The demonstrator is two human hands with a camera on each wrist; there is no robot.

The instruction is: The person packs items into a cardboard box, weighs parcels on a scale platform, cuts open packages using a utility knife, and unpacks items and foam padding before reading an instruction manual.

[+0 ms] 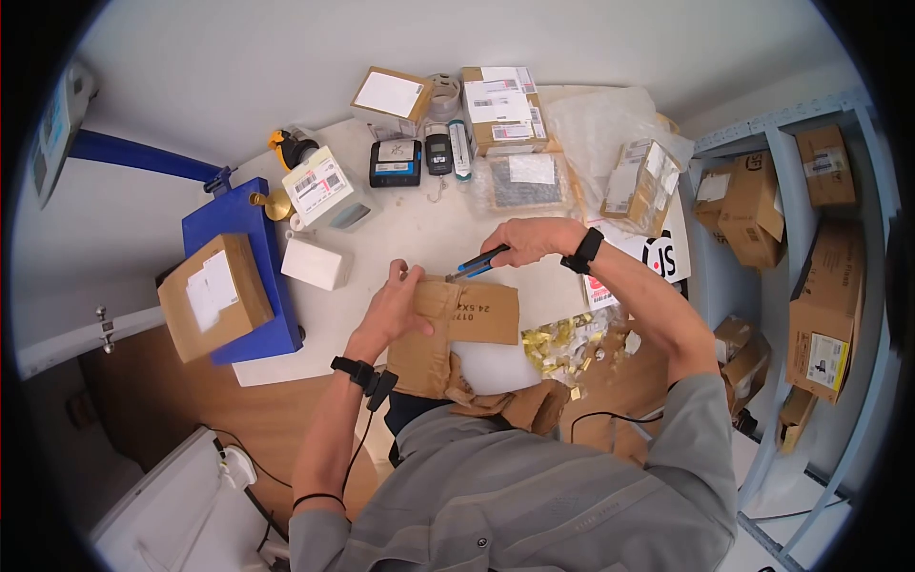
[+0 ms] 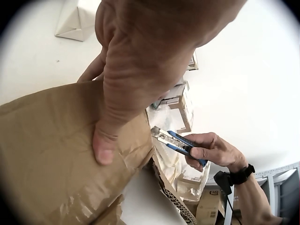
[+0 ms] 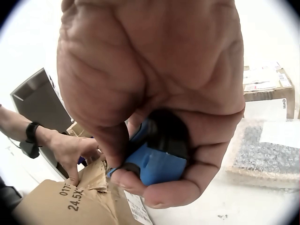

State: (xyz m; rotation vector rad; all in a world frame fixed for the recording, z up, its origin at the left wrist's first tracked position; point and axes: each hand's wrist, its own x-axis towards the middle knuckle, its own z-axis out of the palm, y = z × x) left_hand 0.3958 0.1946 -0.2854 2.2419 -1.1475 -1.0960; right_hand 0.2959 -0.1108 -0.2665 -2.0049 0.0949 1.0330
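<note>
My left hand [image 1: 389, 310] pinches the carton [image 1: 419, 362], likely steadying it.
My right hand [image 1: 534, 240] curls round the cutter [image 1: 481, 261], fingers back from its tip.

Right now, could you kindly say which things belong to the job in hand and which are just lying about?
In use:
blue utility knife, in the right grip
cardboard box, in the left grip

Apparently lying about:
white box
bubble-wrapped package

Table [image 1: 405, 229] holds white box [image 1: 315, 264] left; printer [image 1: 395, 172], hook scale [image 1: 438, 154], carton [image 1: 498, 107] far; bubble-wrapped pack [image 1: 524, 194] just nearer.
</note>
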